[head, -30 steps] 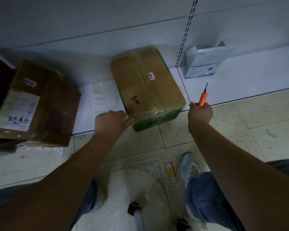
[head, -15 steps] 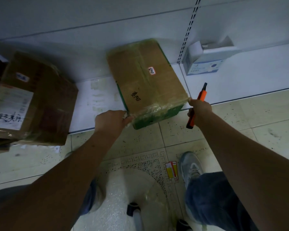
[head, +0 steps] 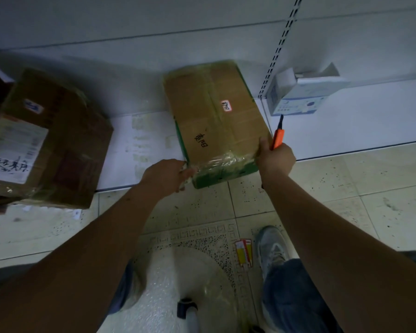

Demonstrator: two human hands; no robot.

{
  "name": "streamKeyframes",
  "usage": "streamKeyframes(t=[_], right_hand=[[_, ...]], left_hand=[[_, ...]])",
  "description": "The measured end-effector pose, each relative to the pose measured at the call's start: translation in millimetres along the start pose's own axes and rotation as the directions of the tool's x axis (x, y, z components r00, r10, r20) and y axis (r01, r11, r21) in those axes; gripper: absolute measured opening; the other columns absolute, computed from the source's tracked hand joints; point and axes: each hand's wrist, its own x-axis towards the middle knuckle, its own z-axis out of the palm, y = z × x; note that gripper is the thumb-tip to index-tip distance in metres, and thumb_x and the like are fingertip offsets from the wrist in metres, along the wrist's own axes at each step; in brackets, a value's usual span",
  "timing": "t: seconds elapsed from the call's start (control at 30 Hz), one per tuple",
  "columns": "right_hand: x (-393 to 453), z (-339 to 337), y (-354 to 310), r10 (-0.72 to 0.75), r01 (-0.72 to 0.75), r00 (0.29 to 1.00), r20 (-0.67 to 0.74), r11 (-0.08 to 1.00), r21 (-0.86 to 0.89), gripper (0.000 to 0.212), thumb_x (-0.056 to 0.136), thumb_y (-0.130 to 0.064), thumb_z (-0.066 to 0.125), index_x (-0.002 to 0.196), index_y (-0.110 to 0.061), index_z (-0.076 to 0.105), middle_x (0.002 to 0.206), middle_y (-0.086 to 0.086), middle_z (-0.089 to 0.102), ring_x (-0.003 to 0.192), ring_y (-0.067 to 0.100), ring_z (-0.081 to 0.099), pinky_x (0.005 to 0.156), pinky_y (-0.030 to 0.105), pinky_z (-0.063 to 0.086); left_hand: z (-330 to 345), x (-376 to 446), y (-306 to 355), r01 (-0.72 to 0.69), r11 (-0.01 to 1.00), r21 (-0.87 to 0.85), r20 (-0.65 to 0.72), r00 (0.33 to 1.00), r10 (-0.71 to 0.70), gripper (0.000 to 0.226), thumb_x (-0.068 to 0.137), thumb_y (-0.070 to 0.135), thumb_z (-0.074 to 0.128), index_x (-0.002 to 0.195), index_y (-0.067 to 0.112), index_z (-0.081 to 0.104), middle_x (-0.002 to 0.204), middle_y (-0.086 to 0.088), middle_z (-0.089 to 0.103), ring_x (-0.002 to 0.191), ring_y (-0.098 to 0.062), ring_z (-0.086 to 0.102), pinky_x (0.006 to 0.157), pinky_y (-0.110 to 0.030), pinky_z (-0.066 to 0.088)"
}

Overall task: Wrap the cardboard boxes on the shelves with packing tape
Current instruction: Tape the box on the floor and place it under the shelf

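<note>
Sitting low against a pale back panel, white bottom shelf (head: 346, 131) running just above speckled floor tiles (head: 322, 188) in dim light. Resting on that shelf, near end overhanging the floor: cardboard box (head: 214, 116), green-sided, already glossy with clear film round its front corners. Gripping the front left corner, left hand (head: 165, 175), fingers (head: 186, 173) curled round the edge, possibly pinching a loose end of film, though too blurred to tell. Clamping the front right corner, right hand (head: 275, 157), thumb on top of the box and remaining fingers curled round an orange utility knife (head: 277, 137), tip pointing away toward the back panel.

Risking trouble, judging from this: holding box and knife in one fist, leaving a weak hold on both; any tug or turn possibly dragging the tip across the film and slitting the wrap, or nicking the small white carton (head: 300, 97) standing just beyond. Overhanging so far, box likely tipping off the shelf edge if released. Lying at the far left, bigger brown box (head: 48, 140), also poking past the edge. Standing between the knees, roll of clear wrap (head: 185, 284), well apart from both hands.
</note>
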Motion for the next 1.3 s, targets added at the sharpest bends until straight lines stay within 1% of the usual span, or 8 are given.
streamKeyframes(t=[0.23,0.43,0.57,0.73,0.83,0.97,1.13,1.3], right_hand=[[-6,-3,7,-0.038,0.037,0.994,0.106,0.999,0.01,0.027,0.097,-0.039,0.058,0.1,-0.014,0.05,0.09,0.003,0.057,0.089,0.022,0.061,0.074,0.032,0.044],[-27,-14,6,0.006,-0.015,0.994,0.11,0.996,0.082,0.053,0.089,-0.028,0.071,0.123,-0.005,0.038,0.104,0.007,0.053,0.091,0.023,0.054,0.079,0.035,0.045],[-56,-16,16,0.019,-0.031,0.998,0.066,0.983,0.181,0.048,0.088,-0.027,0.073,0.116,-0.006,0.041,0.091,-0.002,0.054,0.076,0.015,0.054,0.064,0.024,0.041],[-77,-3,37,-0.093,0.054,0.961,0.259,0.987,0.153,0.044,0.086,-0.042,0.073,0.11,-0.013,0.05,0.09,-0.004,0.061,0.077,0.013,0.064,0.05,0.019,0.047],[-63,-1,34,-0.114,0.117,0.957,0.265,0.993,0.005,0.043,0.085,-0.047,0.072,0.106,-0.015,0.052,0.088,-0.003,0.061,0.082,0.02,0.062,0.07,0.034,0.051],[-65,5,34,-0.121,0.149,0.955,0.27,0.985,-0.086,0.044,0.088,-0.053,0.065,0.107,-0.016,0.05,0.095,0.003,0.064,0.088,0.026,0.063,0.081,0.048,0.054],[-57,3,24,-0.117,0.152,0.945,0.305,0.984,-0.094,0.041,0.09,-0.049,0.064,0.107,-0.016,0.047,0.095,0.002,0.059,0.088,0.025,0.06,0.084,0.046,0.053],[-72,-12,19,-0.127,0.192,0.931,0.343,0.968,-0.162,0.03,0.094,-0.039,0.063,0.103,-0.017,0.046,0.092,0.0,0.057,0.086,0.02,0.058,0.075,0.039,0.05]], left_hand=[[4,2,-1,0.02,0.978,-0.209,0.133,0.991,0.008,0.046,0.101,0.053,0.042,0.105,0.014,0.068,0.072,0.002,0.075,0.062,-0.01,0.072,0.073,-0.03,0.057],[26,-17,25,0.11,0.91,-0.4,0.36,0.932,0.045,0.036,0.104,0.038,0.047,0.123,0.009,0.056,0.082,-0.003,0.074,0.063,-0.012,0.071,0.059,-0.025,0.057],[56,-31,59,0.07,0.857,-0.511,0.342,0.931,0.129,0.032,0.103,0.022,0.05,0.132,0.009,0.051,0.092,-0.001,0.069,0.074,-0.009,0.066,0.065,-0.021,0.055],[68,-26,81,0.055,0.719,-0.693,0.305,0.926,0.223,0.03,0.096,-0.003,0.052,0.126,-0.002,0.053,0.098,-0.021,0.063,0.068,-0.012,0.066,0.06,-0.026,0.056],[69,-28,72,0.076,0.691,-0.719,0.266,0.949,0.172,0.026,0.098,0.004,0.054,0.123,-0.003,0.05,0.085,-0.017,0.063,0.061,-0.014,0.065,0.056,-0.028,0.056],[90,-27,45,0.211,0.791,-0.574,0.176,0.975,-0.132,0.047,0.097,0.045,0.058,0.121,0.009,0.04,0.08,-0.008,0.071,0.058,-0.016,0.07,0.055,-0.029,0.056],[84,-25,37,0.018,0.752,-0.659,-0.001,1.0,-0.024,0.053,0.092,0.038,0.068,0.121,0.025,0.026,0.112,0.002,0.059,0.072,-0.027,0.073,0.067,-0.05,0.062],[85,-37,22,-0.038,0.872,-0.488,0.122,0.986,0.111,0.031,0.099,0.046,0.053,0.129,0.037,0.051,0.112,0.002,0.068,0.08,-0.015,0.071,0.073,-0.035,0.061]])
